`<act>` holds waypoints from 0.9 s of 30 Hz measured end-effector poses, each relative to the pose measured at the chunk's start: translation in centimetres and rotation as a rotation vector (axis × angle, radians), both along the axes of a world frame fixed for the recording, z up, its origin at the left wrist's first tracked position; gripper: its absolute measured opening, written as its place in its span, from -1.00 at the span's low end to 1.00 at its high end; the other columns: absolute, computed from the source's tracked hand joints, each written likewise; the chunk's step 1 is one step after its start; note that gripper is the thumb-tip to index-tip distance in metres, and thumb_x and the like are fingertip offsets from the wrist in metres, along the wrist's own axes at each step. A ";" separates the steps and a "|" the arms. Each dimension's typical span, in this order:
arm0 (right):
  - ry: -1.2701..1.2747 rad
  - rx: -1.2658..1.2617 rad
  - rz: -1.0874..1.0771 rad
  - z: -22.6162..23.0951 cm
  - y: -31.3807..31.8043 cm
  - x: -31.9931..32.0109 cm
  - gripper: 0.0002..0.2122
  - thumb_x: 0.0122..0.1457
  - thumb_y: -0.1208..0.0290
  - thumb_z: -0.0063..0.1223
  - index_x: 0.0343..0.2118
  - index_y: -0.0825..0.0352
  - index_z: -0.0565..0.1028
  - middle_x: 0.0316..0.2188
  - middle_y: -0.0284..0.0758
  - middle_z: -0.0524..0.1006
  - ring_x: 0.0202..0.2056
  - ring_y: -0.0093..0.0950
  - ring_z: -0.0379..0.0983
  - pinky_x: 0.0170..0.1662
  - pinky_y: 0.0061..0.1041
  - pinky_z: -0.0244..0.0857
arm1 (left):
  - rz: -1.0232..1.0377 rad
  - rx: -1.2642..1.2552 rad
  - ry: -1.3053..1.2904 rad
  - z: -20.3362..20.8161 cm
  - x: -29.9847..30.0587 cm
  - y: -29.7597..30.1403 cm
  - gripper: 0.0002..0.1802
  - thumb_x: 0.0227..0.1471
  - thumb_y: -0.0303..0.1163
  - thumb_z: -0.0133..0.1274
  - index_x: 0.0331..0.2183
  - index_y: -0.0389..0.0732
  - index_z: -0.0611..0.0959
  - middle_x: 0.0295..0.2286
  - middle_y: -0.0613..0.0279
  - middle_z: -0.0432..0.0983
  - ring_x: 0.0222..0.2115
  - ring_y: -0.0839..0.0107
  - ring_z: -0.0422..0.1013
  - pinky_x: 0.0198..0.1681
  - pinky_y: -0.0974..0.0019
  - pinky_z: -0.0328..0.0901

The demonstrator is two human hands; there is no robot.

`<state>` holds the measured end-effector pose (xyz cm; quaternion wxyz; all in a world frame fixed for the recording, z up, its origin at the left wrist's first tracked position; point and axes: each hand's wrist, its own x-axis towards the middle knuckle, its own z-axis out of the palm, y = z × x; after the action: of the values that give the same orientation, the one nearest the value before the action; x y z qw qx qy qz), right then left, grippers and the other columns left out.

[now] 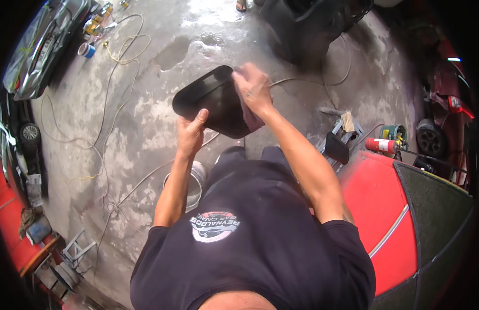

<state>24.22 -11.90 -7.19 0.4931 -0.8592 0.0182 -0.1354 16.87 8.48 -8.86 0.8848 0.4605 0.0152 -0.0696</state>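
In front of my body I hold up a smooth black rounded shell [213, 98], which looks like a car mirror cover. My left hand [191, 133] is closed on its near left edge, thumb on the upper side and fingers hidden beneath. At the far right edge, my right hand [254, 87], slightly blurred, is closed on a dull purple cloth [251, 118]. The cloth hangs down along the shell's right side and lies against it. Below the left forearm stands a white bucket [197, 181], partly covered by that arm.
Hoses and cords [133, 62] wind over the stained concrete floor. To the right are a red car panel [376, 206], a red cylinder [380, 145] and another black part [336, 148] on a stand. Cars line the left side; a large black bumper-like piece [306, 31] lies ahead.
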 end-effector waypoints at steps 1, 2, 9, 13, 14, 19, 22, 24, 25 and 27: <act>-0.042 0.050 0.034 0.3 0.6 0.7 -0.84 0.20 0.43 0.19 -0.34 0.44 0.52 -0.47 -0.10 0.57 -0.43 -0.14 0.55 -0.30 -0.25 0.39 | -0.011 0.016 -0.001 0.3 0.1 -0.1 -0.46 0.21 -0.49 0.20 0.19 -0.25 0.47 0.05 0.13 0.53 0.06 0.26 0.48 0.15 0.15 0.37; -0.085 0.100 0.067 0.4 1.1 1.7 -0.86 0.20 0.45 0.19 -0.33 0.44 0.51 -0.46 -0.11 0.56 -0.43 -0.14 0.54 -0.30 -0.26 0.39 | -0.022 0.031 -0.002 0.6 0.1 -0.2 -0.47 0.20 -0.51 0.20 0.18 -0.27 0.47 0.04 0.12 0.54 0.04 0.27 0.48 0.13 0.17 0.39; -0.334 -0.176 0.096 -2.4 -1.5 0.1 -0.85 0.21 0.49 0.17 -0.17 0.33 0.53 -0.38 -0.13 0.58 -0.34 -0.17 0.55 -0.24 -0.26 0.41 | 0.134 -0.066 -0.004 2.1 0.7 -0.1 -0.46 0.24 -0.44 0.18 0.21 -0.16 0.46 0.11 0.14 0.50 0.12 0.21 0.45 0.22 0.10 0.32; 0.200 0.408 0.067 -3.5 -3.4 -1.4 -0.91 0.26 0.51 0.14 -0.20 0.32 0.52 -0.46 -0.31 0.59 -0.40 -0.45 0.54 -0.31 -0.41 0.40 | -0.103 -0.125 0.030 1.9 0.3 0.5 -0.35 0.21 -0.30 0.24 0.26 -0.13 0.40 0.21 0.11 0.39 0.21 0.15 0.35 0.26 -0.11 0.26; 0.231 0.467 0.083 -3.5 -4.0 -1.3 -0.92 0.26 0.51 0.14 -0.21 0.33 0.52 -0.48 -0.36 0.59 -0.41 -0.52 0.53 -0.33 -0.45 0.40 | -0.225 -0.086 0.079 2.1 0.1 1.5 -0.11 0.13 -0.03 0.30 0.32 -0.17 0.29 0.26 0.02 0.30 0.24 0.09 0.31 0.26 -0.27 0.22; 0.087 0.346 0.197 -1.6 -6.1 -1.2 -0.92 0.24 0.57 0.17 -0.22 0.32 0.53 -0.55 -0.47 0.52 -0.52 -0.67 0.42 -0.45 -0.61 0.30 | -0.617 -0.337 0.090 5.3 3.0 3.7 -0.17 0.22 -0.05 0.20 0.30 -0.34 0.29 0.22 0.00 0.35 0.20 0.21 0.36 0.20 0.00 0.34; -0.119 0.102 0.268 -0.8 -6.0 -1.3 -0.87 0.17 0.62 0.20 -0.23 0.34 0.55 -0.48 -0.32 0.56 -0.42 -0.47 0.51 -0.33 -0.47 0.39 | -0.561 0.157 0.115 6.5 4.5 2.3 -0.26 0.16 -0.24 0.27 0.24 -0.33 0.38 0.13 0.06 0.45 0.07 0.35 0.46 0.10 0.25 0.40; -0.378 -0.118 0.253 -1.0 -4.2 -1.1 -0.84 0.12 0.65 0.19 -0.23 0.37 0.56 -0.36 -0.13 0.60 -0.26 -0.24 0.59 -0.16 -0.30 0.46 | -0.530 0.209 0.185 5.4 4.1 0.9 -0.30 0.11 -0.34 0.29 0.21 -0.33 0.43 0.05 0.10 0.52 0.01 0.34 0.50 0.10 0.25 0.40; -0.376 -0.110 0.216 -1.0 -2.9 -1.7 -0.82 0.11 0.66 0.18 -0.21 0.38 0.56 -0.27 -0.05 0.58 -0.16 -0.14 0.55 -0.06 -0.24 0.43 | -0.518 0.234 0.219 4.4 3.8 0.1 -0.32 0.09 -0.39 0.31 0.19 -0.33 0.46 0.02 0.11 0.56 -0.02 0.34 0.52 0.10 0.25 0.40; -0.373 -0.094 0.133 -0.9 0.3 -4.0 -0.78 0.08 0.68 0.15 -0.18 0.41 0.56 -0.11 0.10 0.55 0.05 0.07 0.46 0.13 -0.10 0.36 | -0.413 0.258 0.170 2.6 2.9 -1.5 -0.52 0.11 -0.51 0.26 0.08 -0.32 0.58 -0.10 0.20 0.63 -0.11 0.44 0.55 0.02 0.30 0.43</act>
<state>20.20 -11.63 -8.10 0.4552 -0.8406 -0.1368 -0.2599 19.75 6.99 -6.29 0.7814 0.5553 0.0037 -0.2846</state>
